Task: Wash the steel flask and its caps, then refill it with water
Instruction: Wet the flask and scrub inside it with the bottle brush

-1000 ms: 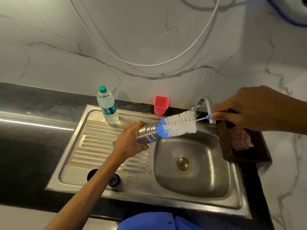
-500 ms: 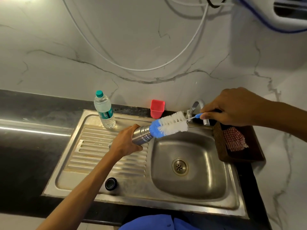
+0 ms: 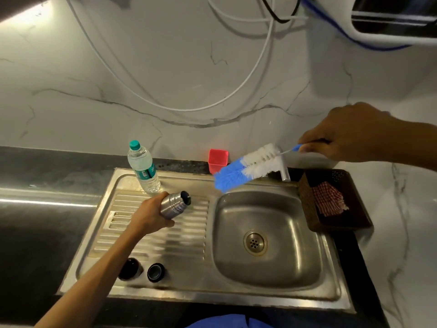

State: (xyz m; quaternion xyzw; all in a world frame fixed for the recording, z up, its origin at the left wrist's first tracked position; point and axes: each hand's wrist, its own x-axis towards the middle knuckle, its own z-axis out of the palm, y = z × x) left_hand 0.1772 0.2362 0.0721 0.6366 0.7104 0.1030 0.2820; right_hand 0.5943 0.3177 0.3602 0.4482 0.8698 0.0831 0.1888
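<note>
My left hand (image 3: pixel 150 217) grips the steel flask (image 3: pixel 175 204) over the ribbed drainboard, tilted with its open mouth toward the upper right. My right hand (image 3: pixel 347 134) holds the thin blue handle of a bottle brush (image 3: pixel 248 167) with white and blue bristles. The brush hangs in the air above the basin's back edge, clear of the flask. Two dark caps (image 3: pixel 129 269) (image 3: pixel 156 272) sit side by side on the drainboard's front edge, beside my left forearm.
The steel sink (image 3: pixel 264 235) has its drain in the middle, with a tap (image 3: pixel 283 166) behind the brush. A plastic water bottle (image 3: pixel 143 168) and a red cup (image 3: pixel 218 160) stand at the back. A brown tray (image 3: pixel 307 204) with a checked cloth lies right.
The brush has come out of the flask's mouth and moved up to the right. The flask has moved left over the drainboard. The camera has tilted, bringing a second cap into view.
</note>
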